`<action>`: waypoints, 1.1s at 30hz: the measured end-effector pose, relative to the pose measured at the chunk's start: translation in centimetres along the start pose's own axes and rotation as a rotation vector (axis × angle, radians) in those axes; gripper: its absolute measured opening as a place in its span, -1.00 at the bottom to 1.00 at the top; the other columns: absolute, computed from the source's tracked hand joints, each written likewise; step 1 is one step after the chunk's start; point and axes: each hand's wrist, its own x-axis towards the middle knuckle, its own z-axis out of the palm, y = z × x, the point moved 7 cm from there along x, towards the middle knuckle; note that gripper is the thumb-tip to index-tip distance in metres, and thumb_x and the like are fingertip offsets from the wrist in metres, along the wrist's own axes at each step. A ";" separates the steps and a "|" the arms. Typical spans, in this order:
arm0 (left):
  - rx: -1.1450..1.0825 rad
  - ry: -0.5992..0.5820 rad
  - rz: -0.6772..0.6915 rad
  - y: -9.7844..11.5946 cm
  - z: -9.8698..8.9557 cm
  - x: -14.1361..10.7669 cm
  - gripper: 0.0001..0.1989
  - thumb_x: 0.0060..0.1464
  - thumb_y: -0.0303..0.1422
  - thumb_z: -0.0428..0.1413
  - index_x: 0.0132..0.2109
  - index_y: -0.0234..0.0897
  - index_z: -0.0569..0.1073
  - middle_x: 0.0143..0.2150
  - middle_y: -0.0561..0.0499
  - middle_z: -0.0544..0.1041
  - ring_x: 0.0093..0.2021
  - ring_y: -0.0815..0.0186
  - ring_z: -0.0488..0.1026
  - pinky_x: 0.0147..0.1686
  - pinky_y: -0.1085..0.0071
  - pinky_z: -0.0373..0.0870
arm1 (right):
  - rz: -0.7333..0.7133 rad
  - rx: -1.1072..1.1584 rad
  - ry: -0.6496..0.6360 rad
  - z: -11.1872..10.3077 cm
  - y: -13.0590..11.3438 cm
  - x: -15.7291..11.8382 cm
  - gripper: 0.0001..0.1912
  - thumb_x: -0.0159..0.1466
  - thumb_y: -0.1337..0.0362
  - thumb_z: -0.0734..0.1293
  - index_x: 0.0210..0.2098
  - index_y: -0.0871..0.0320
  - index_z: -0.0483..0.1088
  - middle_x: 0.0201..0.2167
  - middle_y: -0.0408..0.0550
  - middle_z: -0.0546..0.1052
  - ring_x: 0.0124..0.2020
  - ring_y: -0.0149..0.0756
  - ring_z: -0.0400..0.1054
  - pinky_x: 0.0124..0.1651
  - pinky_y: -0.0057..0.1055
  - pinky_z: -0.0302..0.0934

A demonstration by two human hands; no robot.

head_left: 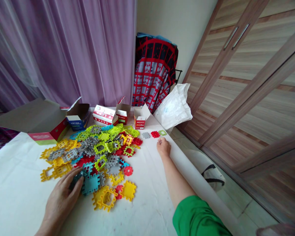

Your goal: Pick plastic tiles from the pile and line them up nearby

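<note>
A heap of interlocking plastic building pieces (88, 144) in yellow, grey, lime green, blue and red covers the middle of the white-covered table. At its near left side my left hand (64, 191) curls its fingers round a dark teal building piece (76, 178). Just beside that hand lies a flat blue square piece (91, 184). My right hand (164, 146) rests closed on the table's right side; whatever its fingers may hold is hidden. Just beyond it sit a grey piece (146, 135), a red piece (155, 134) and a green piece (162, 132) in a row.
Behind the heap stand a large open carton (41, 137), a blue box (80, 123), a white-and-red box (104, 114) and two small red boxes, one the right-hand red box (140, 124). A white plastic bag (174, 106) is at the table's far right corner.
</note>
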 end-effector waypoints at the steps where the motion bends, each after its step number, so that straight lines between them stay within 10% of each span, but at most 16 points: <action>1: 0.000 0.003 0.002 0.0 0.1 0.0 -0.41 0.12 0.12 -0.04 0.04 -0.14 0.59 0.06 -0.13 0.64 0.05 0.02 0.58 0.09 0.11 0.53 | -0.010 0.007 -0.002 -0.1 -0.1 -0.3 -0.75 0.25 0.41 0.27 -0.17 0.10 0.54 -0.28 -0.03 0.63 -0.17 -0.17 0.48 -0.09 -0.34 0.23; 18: -0.016 0.007 0.049 0.4 0.6 0.2 -0.43 0.14 0.05 -0.04 0.05 -0.19 0.58 0.08 -0.15 0.63 0.07 0.08 0.58 0.14 0.18 0.50 | -0.525 0.253 -0.124 -0.5 -5.2 -11.6 -0.60 0.18 0.50 0.24 -0.10 0.04 0.55 -0.06 -0.09 0.66 0.01 -0.21 0.49 0.13 -0.30 0.31; 33: -0.009 -0.002 0.054 0.6 0.5 0.0 -0.43 0.16 0.07 -0.04 0.05 -0.18 0.58 0.08 -0.13 0.63 0.08 0.05 0.57 0.16 0.10 0.49 | -0.502 0.144 -0.176 -0.3 -5.5 -11.9 -0.65 0.21 0.51 0.27 -0.13 0.05 0.56 -0.08 -0.09 0.67 0.01 -0.20 0.47 0.09 -0.32 0.21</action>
